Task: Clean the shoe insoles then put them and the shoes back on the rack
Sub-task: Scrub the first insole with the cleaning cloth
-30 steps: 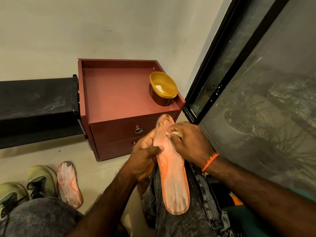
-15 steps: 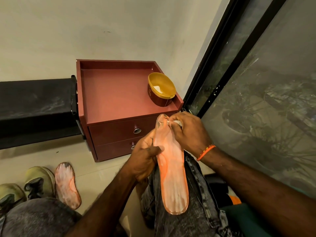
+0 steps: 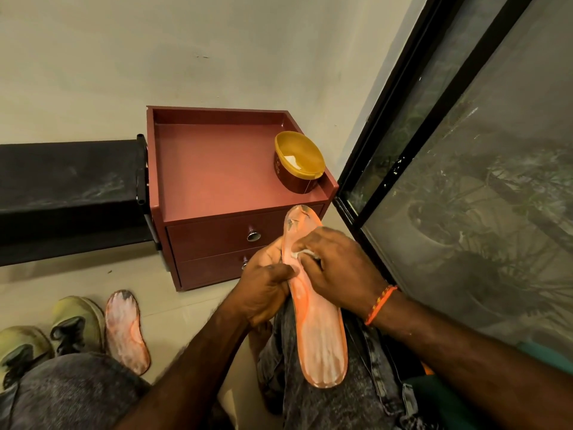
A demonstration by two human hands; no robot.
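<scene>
An orange insole [image 3: 319, 339] lies along my right thigh, toe end pointing away. My left hand [image 3: 263, 290] grips its left edge near the middle. My right hand [image 3: 338, 271] pinches a small white wipe [image 3: 305, 253] and presses it on the insole's upper half. A second orange insole [image 3: 125, 332] lies on the floor at the left, beside two olive-green shoes [image 3: 76, 324] [image 3: 21, 352].
A red two-drawer cabinet [image 3: 217, 169] stands against the wall, with a yellow-lidded tub [image 3: 297, 162] on its right corner. A black bench or rack [image 3: 68, 181] adjoins it at the left. A black-framed glass door [image 3: 434, 125] runs along the right.
My right hand has slid the wipe down the insole from near the toe end towards the middle. My left hand has kept its grip on the insole.
</scene>
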